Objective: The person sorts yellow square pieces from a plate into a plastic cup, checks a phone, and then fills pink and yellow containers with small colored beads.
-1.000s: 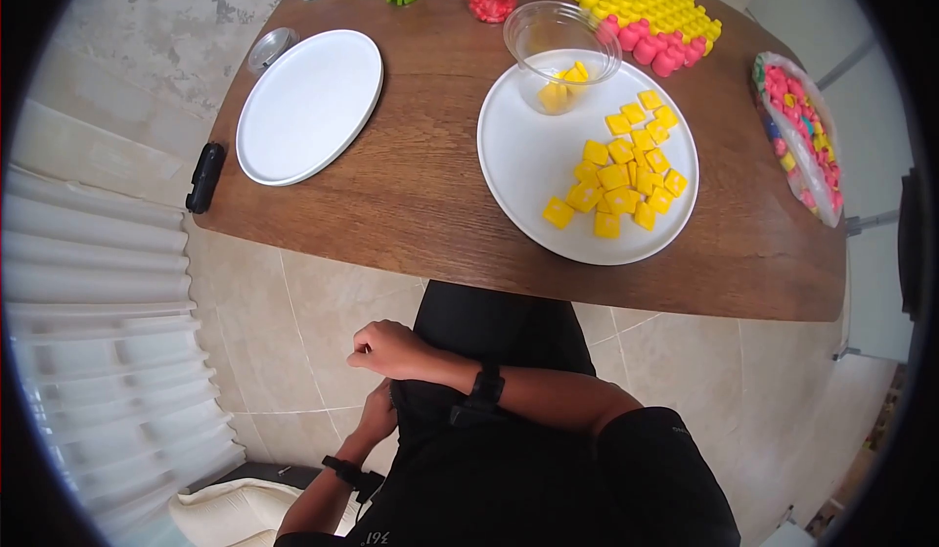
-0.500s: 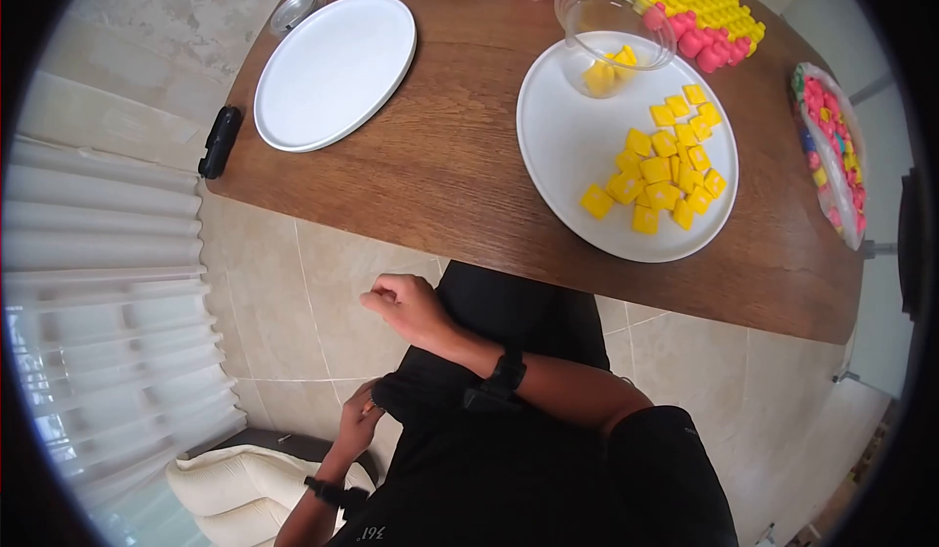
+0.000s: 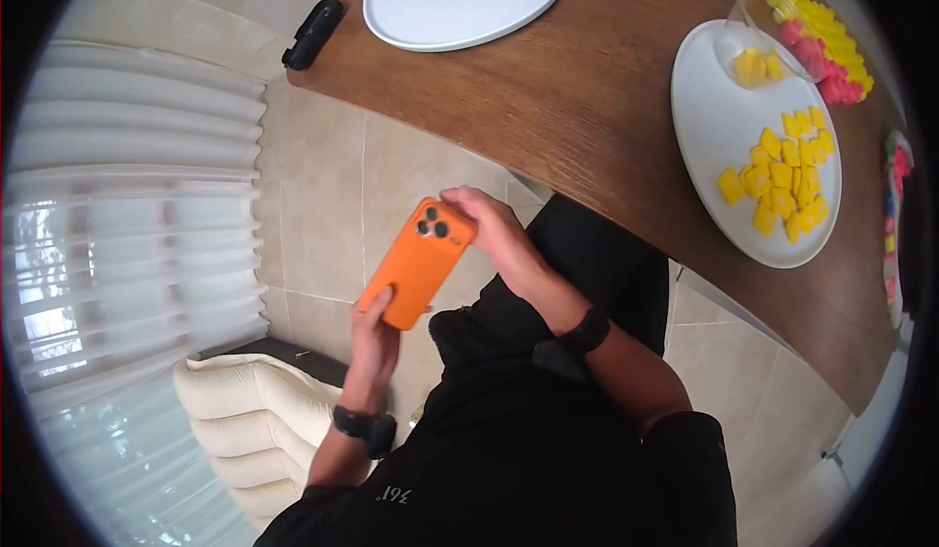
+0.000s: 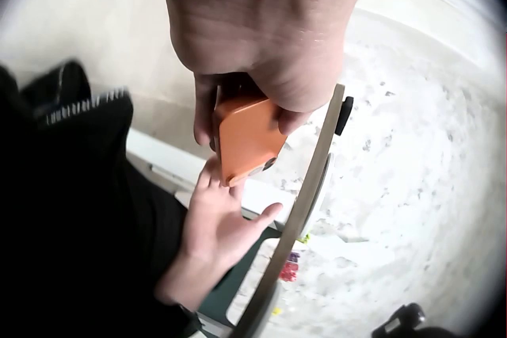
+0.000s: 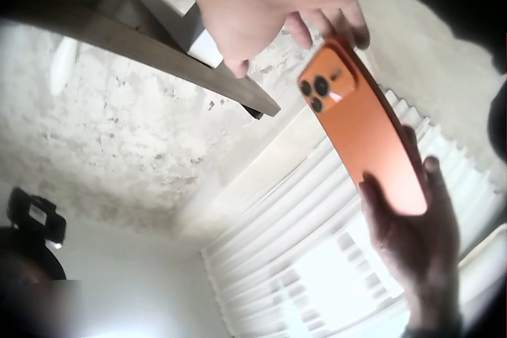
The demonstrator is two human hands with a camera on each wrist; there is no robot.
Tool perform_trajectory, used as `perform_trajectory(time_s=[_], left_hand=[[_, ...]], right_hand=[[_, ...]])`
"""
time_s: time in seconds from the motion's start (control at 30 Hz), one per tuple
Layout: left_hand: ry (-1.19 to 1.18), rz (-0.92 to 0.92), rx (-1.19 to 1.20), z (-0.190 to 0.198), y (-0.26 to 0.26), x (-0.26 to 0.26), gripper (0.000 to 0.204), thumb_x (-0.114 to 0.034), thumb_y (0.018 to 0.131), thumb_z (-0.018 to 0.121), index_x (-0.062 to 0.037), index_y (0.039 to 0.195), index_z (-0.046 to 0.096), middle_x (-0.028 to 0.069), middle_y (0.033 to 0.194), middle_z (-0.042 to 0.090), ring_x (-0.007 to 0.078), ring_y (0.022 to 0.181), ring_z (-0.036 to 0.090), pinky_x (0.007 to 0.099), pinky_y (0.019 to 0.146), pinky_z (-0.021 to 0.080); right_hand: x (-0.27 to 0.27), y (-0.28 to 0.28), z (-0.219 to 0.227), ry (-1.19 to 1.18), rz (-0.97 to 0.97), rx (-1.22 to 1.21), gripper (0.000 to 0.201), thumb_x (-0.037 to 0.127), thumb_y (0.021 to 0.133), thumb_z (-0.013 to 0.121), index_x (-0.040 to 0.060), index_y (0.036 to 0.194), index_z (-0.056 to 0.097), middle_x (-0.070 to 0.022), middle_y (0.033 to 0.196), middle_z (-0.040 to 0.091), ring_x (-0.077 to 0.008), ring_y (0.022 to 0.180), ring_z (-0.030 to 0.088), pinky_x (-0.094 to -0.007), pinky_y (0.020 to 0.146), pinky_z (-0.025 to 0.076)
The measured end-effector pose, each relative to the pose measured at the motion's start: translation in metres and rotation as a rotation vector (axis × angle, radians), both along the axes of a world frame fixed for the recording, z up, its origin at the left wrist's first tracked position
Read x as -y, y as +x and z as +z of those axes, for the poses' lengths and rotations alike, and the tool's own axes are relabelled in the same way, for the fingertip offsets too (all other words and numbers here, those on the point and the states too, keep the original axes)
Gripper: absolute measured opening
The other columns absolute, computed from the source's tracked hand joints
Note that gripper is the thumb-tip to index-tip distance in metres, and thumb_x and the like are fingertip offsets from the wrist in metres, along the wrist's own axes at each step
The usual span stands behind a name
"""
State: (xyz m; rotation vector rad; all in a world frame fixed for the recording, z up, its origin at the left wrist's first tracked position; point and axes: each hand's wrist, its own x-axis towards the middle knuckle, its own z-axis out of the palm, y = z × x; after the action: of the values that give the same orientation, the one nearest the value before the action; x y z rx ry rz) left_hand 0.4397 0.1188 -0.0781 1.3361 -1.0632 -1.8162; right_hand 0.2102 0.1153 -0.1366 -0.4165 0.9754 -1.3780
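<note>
Gripping an orange phone (image 3: 419, 265) left of centre is the left hand (image 3: 374, 343); the right hand (image 3: 499, 239), opened wide, touches its camera end.

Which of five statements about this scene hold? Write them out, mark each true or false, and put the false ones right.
1. The left hand grips the orange phone. True.
2. The phone's lenses are at the end gripped by the left hand. False: they are at the end beside the right hand.
3. The yellow squares lie on a white plate. True.
4. The clear cup is empty. False: it has yellow pieces in it.
5. A black band is on the left wrist only. False: there is one on each wrist.
</note>
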Motion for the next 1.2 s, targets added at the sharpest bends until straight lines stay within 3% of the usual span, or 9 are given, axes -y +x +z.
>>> perform_trajectory(time_s=[0.07,0.27,0.33,0.5,0.63,0.73,0.77,0.93,1.2], left_hand=[[0.077,-0.007,-0.095,0.0,-0.036,-0.008,0.048,-0.029,0.104,0.061,0.0051,0.137,0.058,0.0162,0.126,0.07,0.03,0.114,0.07,0.0471,0.092,0.06],[-0.05,-0.218,0.024,-0.013,-0.046,-0.02,0.038,-0.014,0.106,0.058,0.0111,0.135,0.061,0.02,0.126,0.071,0.0302,0.104,0.074,0.0403,0.094,0.059],[-0.419,-0.334,0.43,-0.012,-0.036,-0.017,0.036,-0.006,0.102,0.06,0.0087,0.135,0.063,0.0205,0.127,0.071,0.0291,0.11,0.073,0.0378,0.094,0.057],[-0.962,-0.618,0.629,-0.017,-0.032,-0.015,0.056,0.0,0.088,0.076,-0.002,0.142,0.062,0.023,0.139,0.059,0.0387,0.12,0.065,0.0415,0.094,0.057],[-0.915,-0.771,0.633,-0.01,-0.038,-0.025,0.088,-0.013,0.076,0.092,-0.0043,0.152,0.051,0.0235,0.154,0.042,0.0392,0.131,0.056,0.0452,0.101,0.053],[-0.902,-0.777,0.624,-0.001,-0.037,-0.029,0.097,-0.018,0.073,0.094,-0.0059,0.156,0.045,0.0235,0.158,0.035,0.0383,0.136,0.052,0.0467,0.106,0.049],[-0.903,-0.758,0.621,0.001,-0.037,-0.029,0.115,-0.02,0.072,0.095,-0.0074,0.164,0.027,0.0232,0.162,0.028,0.0368,0.142,0.045,0.0483,0.113,0.043],[-0.666,-0.681,0.476,-0.001,-0.031,-0.035,0.122,-0.014,0.076,0.092,-0.0036,0.165,0.01,0.0248,0.156,0.037,0.0355,0.135,0.052,0.0453,0.112,0.045],[-0.43,-0.722,0.315,-0.005,-0.031,-0.038,0.133,-0.012,0.08,0.089,-0.0067,0.167,-0.012,0.0222,0.149,0.041,0.0313,0.132,0.052,0.0425,0.113,0.042]], right_hand=[[0.0,-0.006,-0.002,-0.069,-0.097,0.349,0.048,0.042,0.109,0.052,-0.0007,0.126,0.064,-0.0125,0.124,0.07,-0.0224,0.119,0.066,-0.0367,0.099,0.052],[-0.002,-0.009,-0.001,0.088,-0.36,0.124,0.049,0.046,0.104,0.061,0.002,0.126,0.058,-0.0138,0.112,0.07,-0.0214,0.106,0.071,-0.0378,0.096,0.053],[-0.003,-0.009,0.005,0.21,-0.207,0.179,0.058,0.051,0.101,0.065,0.0038,0.133,0.053,-0.013,0.11,0.067,-0.0228,0.104,0.07,-0.0398,0.094,0.053],[-0.005,0.009,0.004,0.32,-0.284,0.4,0.055,0.044,0.097,0.07,0.0061,0.133,0.052,-0.0145,0.11,0.065,-0.0247,0.099,0.068,-0.0421,0.09,0.055],[-0.007,0.0,0.002,0.124,-0.15,0.509,0.028,0.021,0.095,0.065,0.0043,0.117,0.061,-0.0137,0.106,0.068,-0.0247,0.1,0.068,-0.0429,0.091,0.056],[-0.007,-0.003,-0.006,-0.056,-0.04,0.685,0.027,0.022,0.096,0.061,0.0041,0.117,0.061,-0.0143,0.106,0.068,-0.0254,0.098,0.067,-0.0438,0.092,0.056],[-0.008,-0.006,-0.002,-0.081,-0.003,0.694,0.03,0.025,0.096,0.057,0.0029,0.117,0.061,-0.0168,0.106,0.067,-0.0271,0.097,0.066,-0.0459,0.093,0.056],[-0.008,-0.013,0.006,-0.254,0.141,0.869,0.033,0.025,0.095,0.057,-0.0014,0.114,0.061,-0.0184,0.102,0.069,-0.0281,0.09,0.069,-0.0463,0.089,0.059],[-0.009,-0.007,-0.001,-0.189,0.058,0.553,0.032,0.025,0.097,0.057,-0.0024,0.113,0.062,-0.0173,0.101,0.068,-0.0279,0.089,0.069,-0.0432,0.09,0.057]])
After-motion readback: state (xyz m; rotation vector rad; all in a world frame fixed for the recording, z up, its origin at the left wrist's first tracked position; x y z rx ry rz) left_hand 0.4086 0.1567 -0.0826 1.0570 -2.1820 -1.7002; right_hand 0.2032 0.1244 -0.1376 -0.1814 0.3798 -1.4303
